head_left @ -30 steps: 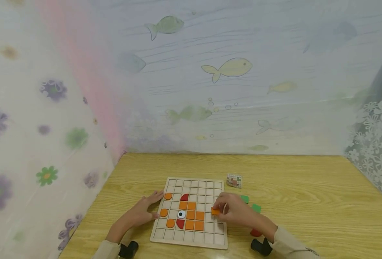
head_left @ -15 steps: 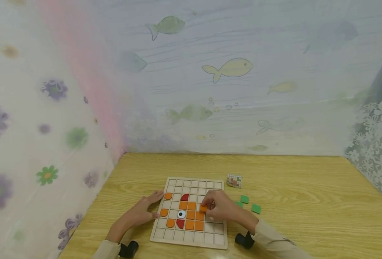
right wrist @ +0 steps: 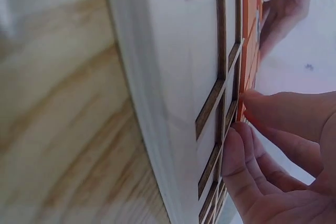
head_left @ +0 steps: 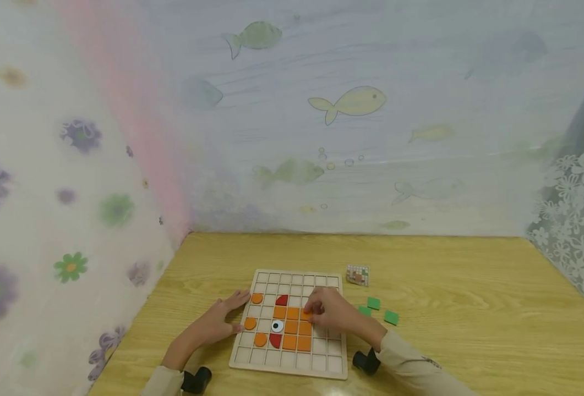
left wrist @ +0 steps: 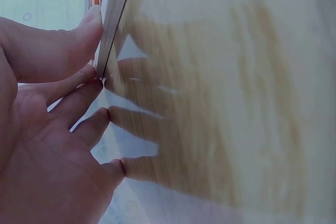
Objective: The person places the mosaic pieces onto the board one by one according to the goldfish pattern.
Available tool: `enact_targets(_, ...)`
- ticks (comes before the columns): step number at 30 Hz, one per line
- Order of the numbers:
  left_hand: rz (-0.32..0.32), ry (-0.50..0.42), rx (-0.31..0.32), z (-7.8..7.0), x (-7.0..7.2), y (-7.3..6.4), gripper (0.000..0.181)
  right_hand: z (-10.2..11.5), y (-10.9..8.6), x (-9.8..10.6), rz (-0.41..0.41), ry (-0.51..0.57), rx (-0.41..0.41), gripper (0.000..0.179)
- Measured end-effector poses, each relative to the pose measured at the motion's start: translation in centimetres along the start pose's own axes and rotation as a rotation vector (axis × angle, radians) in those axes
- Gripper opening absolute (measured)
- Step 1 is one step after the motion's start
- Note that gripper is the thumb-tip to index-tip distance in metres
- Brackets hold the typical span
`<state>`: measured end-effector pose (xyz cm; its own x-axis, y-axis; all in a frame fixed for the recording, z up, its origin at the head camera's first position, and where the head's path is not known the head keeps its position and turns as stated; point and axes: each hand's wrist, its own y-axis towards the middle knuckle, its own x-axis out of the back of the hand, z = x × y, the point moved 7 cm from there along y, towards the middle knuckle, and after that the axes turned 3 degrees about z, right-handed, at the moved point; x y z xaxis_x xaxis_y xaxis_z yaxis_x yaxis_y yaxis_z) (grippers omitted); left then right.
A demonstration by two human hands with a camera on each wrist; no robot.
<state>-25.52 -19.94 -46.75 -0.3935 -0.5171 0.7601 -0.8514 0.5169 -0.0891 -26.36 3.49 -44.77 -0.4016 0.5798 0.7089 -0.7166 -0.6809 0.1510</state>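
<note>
A light wooden grid board (head_left: 267,361) lies on the table, with a block of orange square tiles (head_left: 290,328), two red quarter-round pieces (head_left: 275,341), a round eye piece (head_left: 277,326) and orange discs (head_left: 250,323) in its cells. My right hand (head_left: 332,311) pinches an orange square tile (head_left: 306,314) at the block's upper right cell; in the right wrist view the thumb (right wrist: 262,107) lies on orange. My left hand (head_left: 216,322) rests at the board's left edge with fingers extended, thumb on the rim (left wrist: 110,35) in the left wrist view.
Several green square tiles (head_left: 391,317) lie on the table right of the board, partly behind my right hand. A small card with a printed grid pattern (head_left: 358,275) stands beyond the board's upper right corner. Patterned curtains (head_left: 351,192) close off the table's back and left sides.
My right hand has carried the orange square tile leftward from the board's right side to the upper right of the orange block, where the tile now sits lower. The left hand stays put.
</note>
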Motion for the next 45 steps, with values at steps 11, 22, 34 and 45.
enact_targets(11, 0.002, 0.006, -0.009, -0.2, 0.2, 0.0, 0.07, 0.3, -0.7, 0.2, -0.008, -0.025, 0.027, 0.011)
enact_targets(22, -0.002, 0.015, -0.017, -0.2, 0.4, -0.1, 0.07, 1.4, -3.3, 2.3, 0.077, -0.015, 0.053, 0.013)
enact_targets(34, 0.011, 0.0, -0.016, 0.1, 0.1, 0.0, 0.071, 0.8, -7.3, 4.3, 0.123, -0.042, 0.056, 0.015)
enact_targets(45, 0.008, 0.003, -0.018, -0.2, 0.1, 0.0, 0.071, -1.2, -10.9, 5.6, 0.092, -0.056, 0.057, 0.013)
